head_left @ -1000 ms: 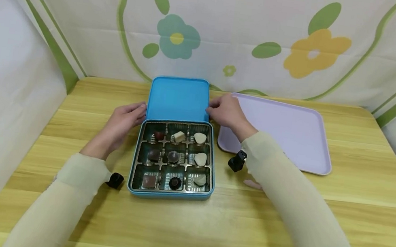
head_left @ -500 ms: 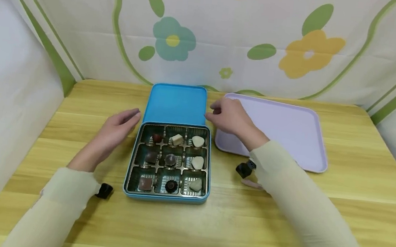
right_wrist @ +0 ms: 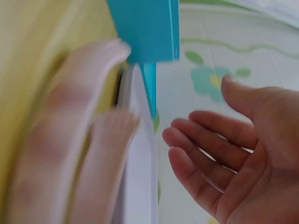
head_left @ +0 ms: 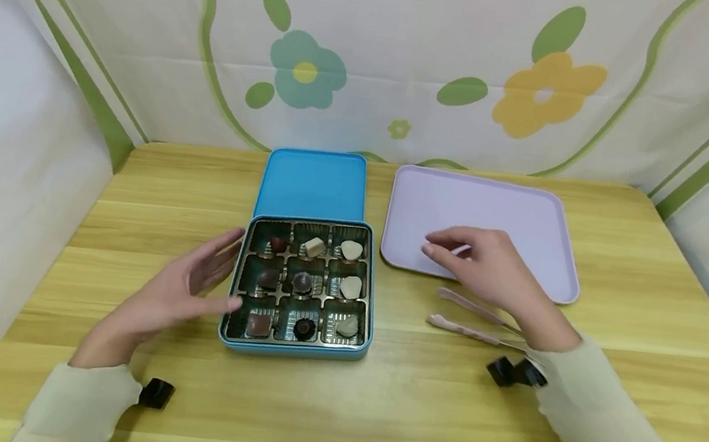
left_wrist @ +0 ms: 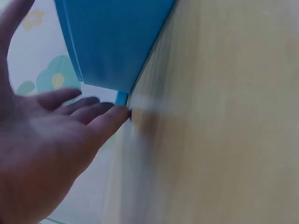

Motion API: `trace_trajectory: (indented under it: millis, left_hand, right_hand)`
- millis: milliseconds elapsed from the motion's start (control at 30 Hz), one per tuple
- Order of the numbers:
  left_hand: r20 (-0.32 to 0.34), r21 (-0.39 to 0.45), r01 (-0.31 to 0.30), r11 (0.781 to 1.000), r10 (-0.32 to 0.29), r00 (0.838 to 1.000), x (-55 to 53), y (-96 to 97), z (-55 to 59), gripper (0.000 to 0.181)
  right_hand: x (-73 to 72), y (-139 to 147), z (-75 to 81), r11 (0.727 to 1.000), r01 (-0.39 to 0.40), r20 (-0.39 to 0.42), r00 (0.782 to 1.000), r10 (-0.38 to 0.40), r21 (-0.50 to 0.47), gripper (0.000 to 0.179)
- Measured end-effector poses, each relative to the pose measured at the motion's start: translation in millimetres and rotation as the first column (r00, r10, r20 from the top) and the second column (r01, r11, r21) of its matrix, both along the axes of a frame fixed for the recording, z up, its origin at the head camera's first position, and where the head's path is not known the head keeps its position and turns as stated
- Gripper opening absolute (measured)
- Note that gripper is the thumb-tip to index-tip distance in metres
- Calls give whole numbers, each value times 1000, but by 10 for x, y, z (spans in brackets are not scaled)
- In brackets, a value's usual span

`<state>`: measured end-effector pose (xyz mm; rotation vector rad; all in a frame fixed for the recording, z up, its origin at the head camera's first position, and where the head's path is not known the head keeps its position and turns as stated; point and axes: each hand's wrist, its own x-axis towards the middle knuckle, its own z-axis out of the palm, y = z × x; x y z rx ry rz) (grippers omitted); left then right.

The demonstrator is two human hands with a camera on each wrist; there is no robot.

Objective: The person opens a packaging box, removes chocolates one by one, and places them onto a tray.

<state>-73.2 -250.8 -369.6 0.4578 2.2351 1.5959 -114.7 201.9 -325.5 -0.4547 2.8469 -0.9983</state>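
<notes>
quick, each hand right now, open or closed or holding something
Left hand: open, holding nothing, beside the blue chocolate tin.
Right hand: open, holding nothing, near the lilac tray.

Pale cream left sleeve point(head_left: 78, 401), matching right sleeve point(head_left: 609, 429), small, angular black wrist-worn pieces point(head_left: 156, 394)

In front of you hangs a white cloth backdrop point(head_left: 374, 48) printed with a teal flower point(head_left: 310, 88) with a yellow centre on your left, an orange flower point(head_left: 517, 102) with a pale centre on your right, and green oval leaves point(head_left: 462, 92) beside both. Wavy green lines point(head_left: 208, 15) flank them. You have white side cloths point(head_left: 29, 140) at left and right, and a yellowish wood-grain table point(head_left: 331, 422) with rounded far corners below.
</notes>
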Motion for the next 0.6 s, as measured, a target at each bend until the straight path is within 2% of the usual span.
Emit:
trace_trajectory:
  millis: [100, 200, 433, 600]
  left_hand:
    - [-8, 39, 71, 997, -71, 997, 56, -12, -68, 114]
    - [10, 59, 101, 993, -101, 995, 97, -4, -104, 126]
    - [-13, 104, 141, 985, -140, 990, 184, 10, -172, 146]
    - [-9, 203, 186, 961, -188, 982, 126, -7, -279, 145]
  right_hand:
    - [187, 273, -47, 999, 53, -22, 998, -53, 10, 30]
    - [358, 517, -104, 996, 91, -16, 996, -91, 22, 27]
    - [590, 918, -238, 998, 54, 79, 995, -55, 21, 26]
    - [682, 1133, -365, 995, 38, 152, 988, -23, -97, 32]
